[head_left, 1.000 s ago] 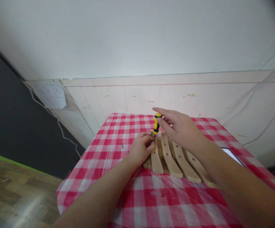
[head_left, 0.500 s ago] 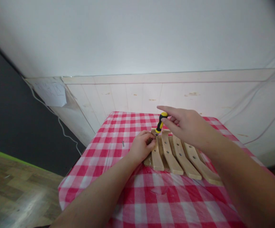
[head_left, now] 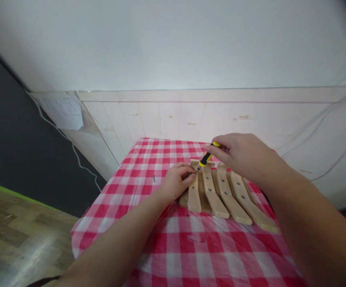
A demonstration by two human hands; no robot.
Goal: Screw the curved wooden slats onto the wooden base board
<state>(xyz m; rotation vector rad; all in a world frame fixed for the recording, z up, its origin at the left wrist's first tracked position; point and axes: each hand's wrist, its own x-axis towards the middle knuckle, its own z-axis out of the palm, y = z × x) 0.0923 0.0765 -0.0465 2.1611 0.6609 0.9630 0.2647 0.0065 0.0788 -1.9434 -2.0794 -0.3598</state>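
A fan of several pale wooden slats with drilled holes lies on a table under a red and white checked cloth. My right hand is closed on a short yellow and black screwdriver, tilted with its tip down at the far end of the leftmost slat. My left hand rests on that slat's left edge, fingers pinched together right at the screwdriver's tip. What they pinch is too small to make out.
A small dark screw lies on the cloth left of my left hand. A white panelled wall stands behind the table, with a paper sheet and a thin cable at its left. The wood floor drops off left.
My right hand has closed round the screwdriver's handle and tilted it from upright to leaning right. The left hand has stayed pinched at the tip.
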